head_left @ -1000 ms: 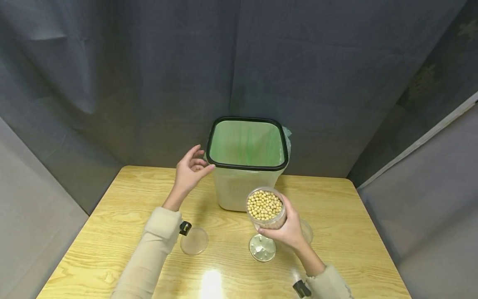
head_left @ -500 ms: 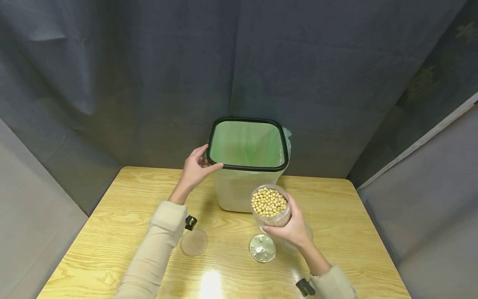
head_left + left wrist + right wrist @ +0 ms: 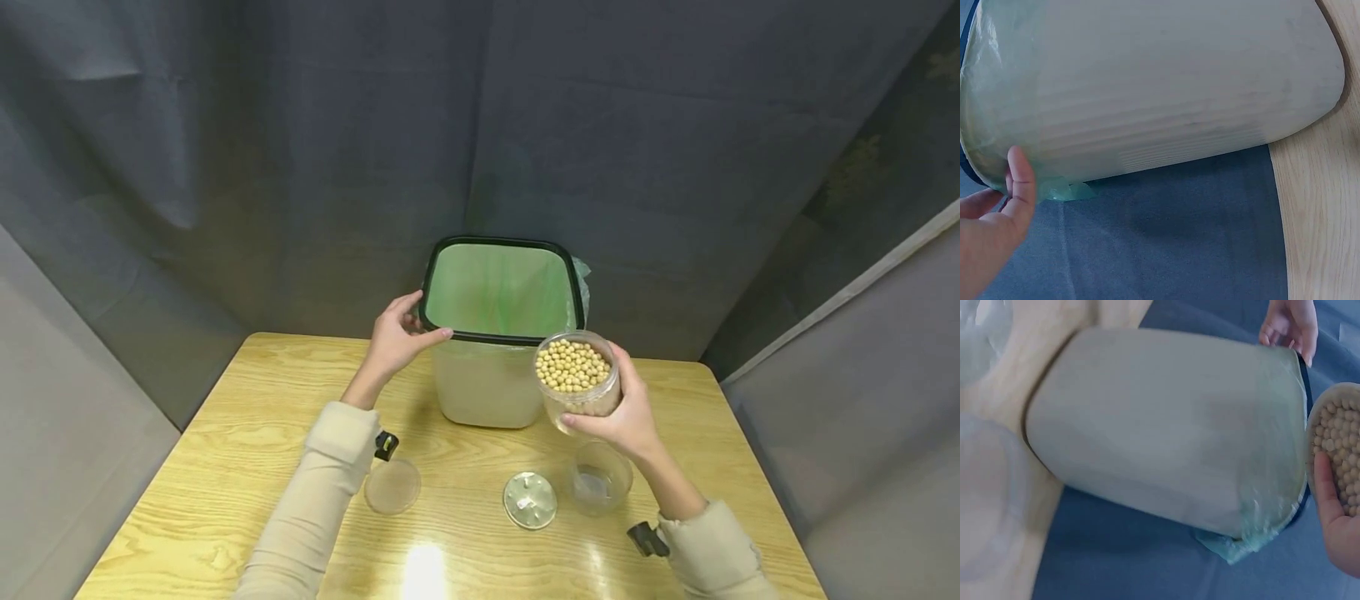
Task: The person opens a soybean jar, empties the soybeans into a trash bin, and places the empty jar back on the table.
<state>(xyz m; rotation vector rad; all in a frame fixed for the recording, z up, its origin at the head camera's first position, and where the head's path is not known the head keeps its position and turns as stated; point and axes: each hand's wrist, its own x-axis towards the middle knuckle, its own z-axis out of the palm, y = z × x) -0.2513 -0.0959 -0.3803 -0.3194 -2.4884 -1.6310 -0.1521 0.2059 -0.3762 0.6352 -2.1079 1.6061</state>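
I see right hand (image 3: 626,417) fingers wrapped round clear round plastic jar of yellow beans (image 3: 576,372), lifted just beside rim of white square bin with green liner (image 3: 501,333); left hand (image 3: 395,340) thumb and fingers pinching rim corner; early tilt risks beans spilling short onto light wooden table (image 3: 225,433)

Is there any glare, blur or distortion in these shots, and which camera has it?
Head view: a bright glare spot on the table near the front edge, and wide-angle bending toward the edges. Left wrist view: the bin fills the frame, soft and tilted. Right wrist view: blurred clear containers at the left edge; the jar of beans is cut off at the right.
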